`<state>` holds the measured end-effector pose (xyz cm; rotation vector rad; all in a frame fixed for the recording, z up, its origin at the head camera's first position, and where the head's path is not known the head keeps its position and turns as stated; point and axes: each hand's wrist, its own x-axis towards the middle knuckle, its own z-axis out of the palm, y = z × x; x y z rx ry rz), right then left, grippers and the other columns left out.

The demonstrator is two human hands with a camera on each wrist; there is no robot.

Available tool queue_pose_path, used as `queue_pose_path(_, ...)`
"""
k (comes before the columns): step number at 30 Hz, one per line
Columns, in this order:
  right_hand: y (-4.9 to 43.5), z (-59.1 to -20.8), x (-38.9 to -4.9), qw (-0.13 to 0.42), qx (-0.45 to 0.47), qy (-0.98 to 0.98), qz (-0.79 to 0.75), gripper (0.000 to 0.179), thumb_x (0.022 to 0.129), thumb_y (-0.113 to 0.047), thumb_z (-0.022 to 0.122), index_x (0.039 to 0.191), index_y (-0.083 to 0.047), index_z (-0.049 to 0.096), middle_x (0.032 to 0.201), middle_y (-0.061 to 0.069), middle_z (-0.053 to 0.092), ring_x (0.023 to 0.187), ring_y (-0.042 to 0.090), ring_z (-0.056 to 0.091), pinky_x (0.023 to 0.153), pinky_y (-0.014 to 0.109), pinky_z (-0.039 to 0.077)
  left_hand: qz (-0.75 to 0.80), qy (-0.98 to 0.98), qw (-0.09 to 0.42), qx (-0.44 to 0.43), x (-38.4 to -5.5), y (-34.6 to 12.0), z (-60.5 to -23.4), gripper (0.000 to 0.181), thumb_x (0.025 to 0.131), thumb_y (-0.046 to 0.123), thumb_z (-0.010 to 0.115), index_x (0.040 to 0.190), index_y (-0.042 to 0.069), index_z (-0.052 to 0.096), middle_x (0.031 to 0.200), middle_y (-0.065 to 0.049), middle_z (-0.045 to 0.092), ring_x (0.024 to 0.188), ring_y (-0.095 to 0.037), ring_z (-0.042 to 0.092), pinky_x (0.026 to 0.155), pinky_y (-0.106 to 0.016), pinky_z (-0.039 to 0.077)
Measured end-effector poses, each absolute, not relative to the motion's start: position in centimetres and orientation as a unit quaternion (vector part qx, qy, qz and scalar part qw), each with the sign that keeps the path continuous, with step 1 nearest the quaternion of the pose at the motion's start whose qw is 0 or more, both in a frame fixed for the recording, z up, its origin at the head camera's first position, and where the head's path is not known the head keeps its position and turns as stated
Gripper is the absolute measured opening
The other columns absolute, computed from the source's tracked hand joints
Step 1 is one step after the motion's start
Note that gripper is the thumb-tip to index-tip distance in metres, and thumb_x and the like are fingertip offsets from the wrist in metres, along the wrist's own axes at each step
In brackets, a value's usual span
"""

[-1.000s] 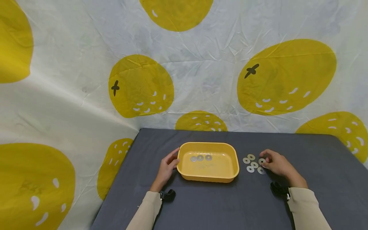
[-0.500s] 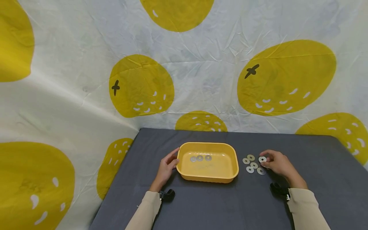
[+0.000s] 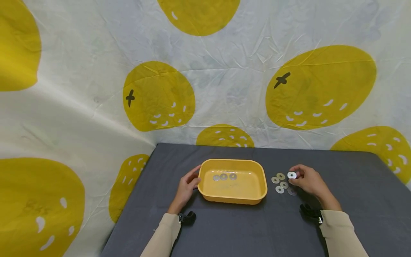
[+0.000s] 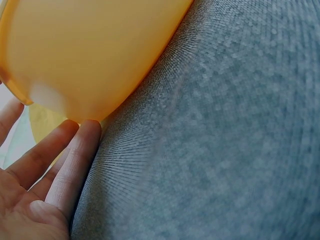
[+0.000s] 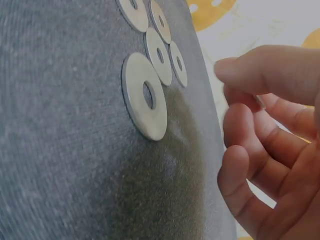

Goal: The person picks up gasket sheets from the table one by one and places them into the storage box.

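A yellow plastic tray (image 3: 232,200) stands on the table with 3 metal washers (image 3: 223,176) lying flat inside it. My left hand (image 3: 185,186) is at the tray's left end; in the left wrist view its nearly straight fingers (image 4: 86,150) touch the outer wall. My right hand (image 3: 310,182) pinches a washer (image 3: 292,175) between thumb and fingertips, raised over the loose group. Only a thin edge of that washer shows in the right wrist view. Several flat washers (image 5: 144,107) lie on the cloth just left of this hand.
Dark grey cloth (image 3: 244,232) covers the table. Behind and on the left hangs a white sheet (image 3: 231,92) printed with big yellow fruit. Black wrist straps (image 3: 187,218) sit at both sleeves.
My right hand has picked one washer up from the group and brought it slightly upward and to the left. The left hand and the tray stay in place.
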<state>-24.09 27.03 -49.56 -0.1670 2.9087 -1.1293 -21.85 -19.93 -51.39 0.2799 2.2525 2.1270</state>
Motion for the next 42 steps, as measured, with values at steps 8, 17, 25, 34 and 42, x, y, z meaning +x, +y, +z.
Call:
queue_pose_path(8, 26.4, -49.3, -24.1, -0.016, -0.044, 0.937, -0.347, 0.038, 0.088, -0.021, 0.080, 0.117, 0.000, 0.067, 0.093, 0.012, 0.064, 0.076, 0.018, 0.053, 0.060, 0.029, 0.043, 0.682, 0.726, 0.018, 0.088, -21.9, -19.9, -51.2, 0.051, 0.101, 0.004, 0.058, 0.152, 0.008, 0.050, 0.130, -0.033, 0.062, 0.116, -0.051, 0.061, 0.082, -0.023, 0.060)
queue_pose_path(17, 25.6, -49.0, -24.3, -0.032, -0.048, 0.938, -0.342, 0.036, 0.089, -0.021, 0.080, 0.117, -0.002, 0.068, 0.089, 0.007, 0.057, 0.076, 0.020, 0.048, 0.059, 0.028, 0.038, 0.682, 0.728, 0.018, 0.073, -22.6, -20.0, -52.5, 0.052, 0.101, 0.004, 0.059, 0.152, 0.010, 0.050, 0.132, -0.030, 0.063, 0.117, -0.048, 0.062, 0.082, -0.026, 0.061)
queue_pose_path(25, 25.0, -48.4, -24.3, -0.031, -0.058, 0.934, -0.351, 0.036, 0.090, -0.017, 0.078, 0.120, -0.001, 0.066, 0.085, 0.006, 0.056, 0.074, 0.019, 0.049, 0.058, 0.026, 0.040, 0.685, 0.726, -0.001, 0.059, -23.2, -19.9, -54.2, 0.050, 0.101, 0.007, 0.061, 0.150, 0.017, 0.055, 0.132, -0.027, 0.064, 0.116, -0.047, 0.063, 0.081, -0.025, 0.060)
queue_pose_path(34, 24.0, -48.1, -24.1, -0.038, -0.098, 0.919, -0.381, 0.036, 0.089, -0.020, 0.081, 0.119, -0.004, 0.068, 0.084, 0.006, 0.058, 0.068, 0.012, 0.049, 0.056, 0.025, 0.042, 0.684, 0.727, -0.006, 0.064, -23.2, -20.0, -54.3, 0.049, 0.100, 0.011, 0.064, 0.148, 0.022, 0.057, 0.129, -0.024, 0.066, 0.113, -0.042, 0.065, 0.081, -0.024, 0.060)
queue_pose_path(42, 21.2, -47.6, -23.7, -0.034, -0.123, 0.896, -0.425, 0.035, 0.090, -0.020, 0.080, 0.119, -0.005, 0.068, 0.085, 0.007, 0.057, 0.066, 0.012, 0.049, 0.056, 0.025, 0.043, 0.688, 0.723, 0.006, 0.065, -23.4, -20.1, -54.4, 0.051, 0.102, 0.005, 0.059, 0.152, 0.016, 0.052, 0.132, -0.030, 0.062, 0.119, -0.051, 0.060, 0.084, -0.029, 0.061)
